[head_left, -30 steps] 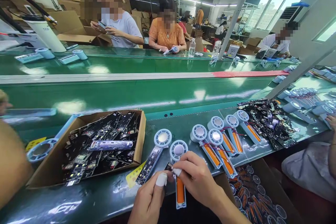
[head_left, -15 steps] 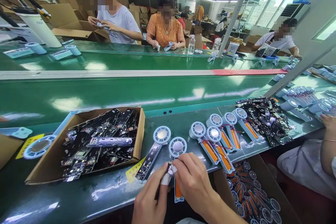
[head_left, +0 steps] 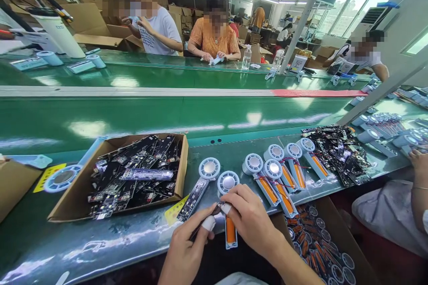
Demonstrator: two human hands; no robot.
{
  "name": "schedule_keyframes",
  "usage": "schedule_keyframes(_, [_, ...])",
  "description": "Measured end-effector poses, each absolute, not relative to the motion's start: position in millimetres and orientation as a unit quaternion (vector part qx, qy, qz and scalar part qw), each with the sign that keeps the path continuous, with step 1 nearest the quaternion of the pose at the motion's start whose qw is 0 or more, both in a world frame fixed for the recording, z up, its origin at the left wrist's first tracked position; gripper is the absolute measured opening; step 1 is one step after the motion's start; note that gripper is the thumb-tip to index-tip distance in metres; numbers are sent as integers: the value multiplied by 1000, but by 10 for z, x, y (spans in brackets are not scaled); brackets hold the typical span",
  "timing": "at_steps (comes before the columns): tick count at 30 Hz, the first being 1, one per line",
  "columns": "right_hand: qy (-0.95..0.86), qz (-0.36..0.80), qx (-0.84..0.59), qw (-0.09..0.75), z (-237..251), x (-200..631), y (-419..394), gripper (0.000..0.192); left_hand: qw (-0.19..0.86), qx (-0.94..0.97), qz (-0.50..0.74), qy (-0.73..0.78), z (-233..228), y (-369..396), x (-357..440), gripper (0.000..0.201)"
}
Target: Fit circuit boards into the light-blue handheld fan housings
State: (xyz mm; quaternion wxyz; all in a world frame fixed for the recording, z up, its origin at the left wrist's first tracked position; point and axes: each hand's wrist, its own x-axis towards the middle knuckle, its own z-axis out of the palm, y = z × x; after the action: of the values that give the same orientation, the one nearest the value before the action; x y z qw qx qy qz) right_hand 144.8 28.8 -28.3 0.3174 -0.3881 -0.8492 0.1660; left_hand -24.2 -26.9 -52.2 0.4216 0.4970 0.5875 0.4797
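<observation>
Left hand (head_left: 187,249) pinches thin dark tool, perhaps tweezers, taped fingertip meeting right hand over fan half-shell (head_left: 229,207) at near bench edge. Cardboard box (head_left: 67,200) of black circuit boards (head_left: 133,178) lies left. Right hand (head_left: 249,220) grips shell above orange battery (head_left: 230,230). Row of similar shells (head_left: 281,173) lies right.

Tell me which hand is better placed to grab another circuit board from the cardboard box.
Left. The left hand is nearer the cardboard box of circuit boards; the right hand rests on the fan.
</observation>
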Motion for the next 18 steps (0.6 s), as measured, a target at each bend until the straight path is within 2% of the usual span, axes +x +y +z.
schedule_keyframes(5, [-845, 188, -379, 326, -281, 1465, 316, 20, 462, 447, 482, 595, -584, -275, -227, 50])
schedule_keyframes(9, [-822, 205, -399, 350, -293, 1439, 261, 20, 484, 445, 466, 592, -631, -334, -228, 48])
schedule_keyframes(18, [-814, 176, -425, 355, -318, 1384, 178, 21, 433, 473, 459, 615, -584, -387, -175, 43])
